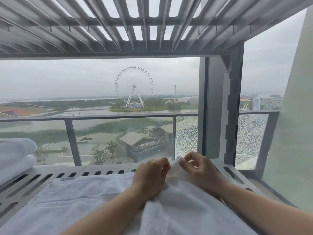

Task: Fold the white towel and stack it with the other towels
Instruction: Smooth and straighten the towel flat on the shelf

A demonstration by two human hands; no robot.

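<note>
A white towel (88, 199) lies spread over a grey slotted sill in front of me, bunched up near its right side. One corner of it is lifted at the far right. My left hand (150, 175) and my right hand (199, 168) both pinch that raised corner between thumb and fingers, close together. A stack of folded white towels (15, 155) sits at the far left edge of the sill, partly cut off by the frame.
The grey slotted sill (33, 180) runs along a large window (101, 92) with a balcony railing outside. A thick grey window post (218, 107) stands just behind my right hand. A pale curtain (293, 116) hangs at the right.
</note>
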